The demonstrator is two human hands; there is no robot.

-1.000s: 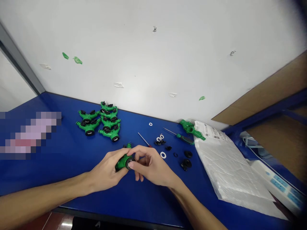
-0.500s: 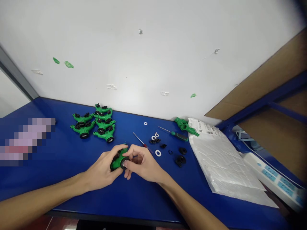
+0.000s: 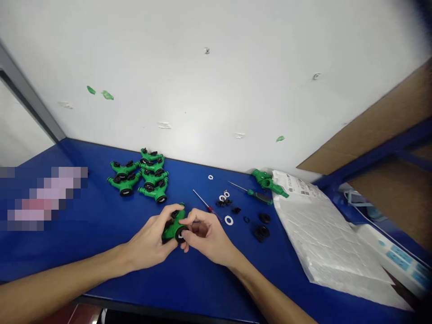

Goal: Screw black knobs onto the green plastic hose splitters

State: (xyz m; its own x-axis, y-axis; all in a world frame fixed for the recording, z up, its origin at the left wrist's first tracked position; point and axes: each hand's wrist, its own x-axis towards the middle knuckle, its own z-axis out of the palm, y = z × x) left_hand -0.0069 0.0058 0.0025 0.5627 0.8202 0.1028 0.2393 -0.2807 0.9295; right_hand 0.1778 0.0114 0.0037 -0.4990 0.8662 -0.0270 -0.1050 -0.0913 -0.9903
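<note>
A green Y-shaped hose splitter (image 3: pixel 172 230) with a black collar is held above the blue tabletop. My left hand (image 3: pixel 153 238) is closed round its body, fingers over the top and thumb below. My right hand (image 3: pixel 209 235) grips the collar end, its thumb pressed at the opening, where something whitish shows, likely a washer. The fingertips hide most of that opening. Just beyond my right hand lies a screwdriver with a red handle (image 3: pixel 210 209). White ring washers (image 3: pixel 228 220) and small black valve parts (image 3: pixel 236 210) lie to its right.
Several green splitters (image 3: pixel 153 193) stand in rows at the back left. A green-handled screwdriver (image 3: pixel 259 197), bare green splitter bodies (image 3: pixel 270 183), black collars (image 3: pixel 264 218) and a white padded bag (image 3: pixel 313 229) are on the right, with a power strip (image 3: pixel 391 252) beyond.
The whole view has shifted slightly, so things appear a little farther right and lower. Both hands keep hold of the hose splitter, and my right thumb stays at the collar opening.
</note>
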